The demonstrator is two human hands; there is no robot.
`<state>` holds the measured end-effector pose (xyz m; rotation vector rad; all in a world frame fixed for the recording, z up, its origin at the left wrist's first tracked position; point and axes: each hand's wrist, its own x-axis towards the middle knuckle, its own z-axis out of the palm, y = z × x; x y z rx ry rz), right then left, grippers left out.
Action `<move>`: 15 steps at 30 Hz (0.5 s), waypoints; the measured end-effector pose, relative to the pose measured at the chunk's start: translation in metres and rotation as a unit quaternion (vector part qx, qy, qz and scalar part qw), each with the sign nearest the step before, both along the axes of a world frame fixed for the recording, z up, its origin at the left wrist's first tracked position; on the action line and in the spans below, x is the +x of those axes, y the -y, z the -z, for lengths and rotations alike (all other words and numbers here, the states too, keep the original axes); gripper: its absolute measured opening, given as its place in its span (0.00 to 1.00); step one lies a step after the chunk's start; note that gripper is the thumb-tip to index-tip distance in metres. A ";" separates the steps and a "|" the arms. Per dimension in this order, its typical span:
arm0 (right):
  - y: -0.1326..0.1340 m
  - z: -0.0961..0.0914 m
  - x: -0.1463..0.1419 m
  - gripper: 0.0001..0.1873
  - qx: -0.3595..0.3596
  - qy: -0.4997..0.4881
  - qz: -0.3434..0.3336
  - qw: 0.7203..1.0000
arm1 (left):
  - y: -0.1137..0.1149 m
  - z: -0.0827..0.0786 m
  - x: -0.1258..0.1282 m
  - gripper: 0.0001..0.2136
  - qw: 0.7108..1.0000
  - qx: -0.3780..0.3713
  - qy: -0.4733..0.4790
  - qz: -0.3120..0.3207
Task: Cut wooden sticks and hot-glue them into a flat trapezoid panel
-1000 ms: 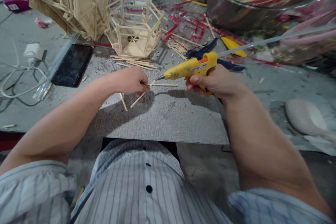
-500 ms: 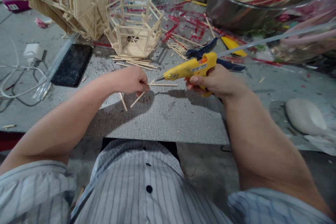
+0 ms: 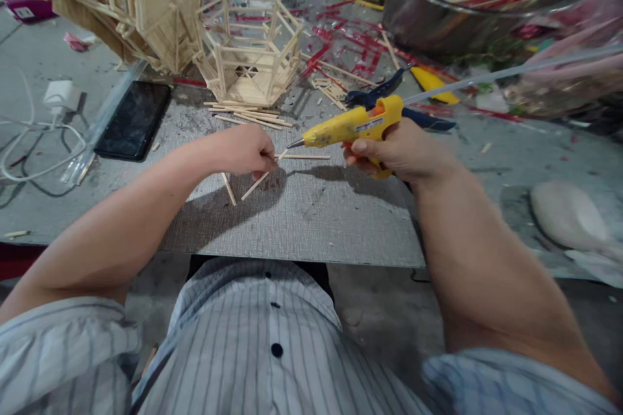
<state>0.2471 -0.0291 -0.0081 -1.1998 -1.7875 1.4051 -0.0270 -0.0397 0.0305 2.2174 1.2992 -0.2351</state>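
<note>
My right hand (image 3: pixel 396 149) is closed round the grip of a yellow hot glue gun (image 3: pixel 348 126). Its metal nozzle points left, at or very near the upper end of a thin wooden stick (image 3: pixel 256 185) pinched in my left hand (image 3: pixel 250 152). That stick slants across the fingers, its lower end down and to the left. A second stick (image 3: pixel 306 157) lies level on the board, reaching right from beside my fingertips. Under my left wrist another stick (image 3: pixel 228 189) shows only in part. Several loose sticks (image 3: pixel 257 115) lie beyond my hands, before a six-sided stick frame (image 3: pixel 257 87).
A larger wooden stick structure (image 3: pixel 165 13) stands at the back left, near a black phone (image 3: pixel 134 120) and a white charger (image 3: pixel 63 96). Dark-handled pliers (image 3: pixel 377 91) lie behind the glue gun. A metal pot (image 3: pixel 418 19) is at the back right, a computer mouse (image 3: pixel 567 214) at the right.
The glue gun's nozzle has shifted very slightly left and up along the stick's end. My left hand and the sticks stay almost still.
</note>
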 end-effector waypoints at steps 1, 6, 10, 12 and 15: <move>0.000 -0.001 0.000 0.29 -0.006 0.001 0.001 1.000 | 0.000 0.000 0.000 0.13 1.000 0.002 -0.002 0.001; -0.001 0.000 0.000 0.31 -0.021 0.007 -0.003 1.000 | 0.000 0.000 0.000 0.13 1.000 0.011 -0.004 0.002; -0.003 0.002 0.003 0.29 -0.013 0.003 -0.014 1.000 | 0.001 -0.004 0.001 0.13 1.000 0.010 -0.014 -0.007; -0.003 0.002 0.003 0.29 -0.015 0.008 -0.013 1.000 | 0.002 -0.006 0.002 0.14 1.000 0.008 -0.016 -0.009; -0.003 0.001 0.002 0.30 -0.013 0.013 -0.003 1.000 | 0.003 -0.006 0.003 0.13 1.000 0.006 -0.018 -0.008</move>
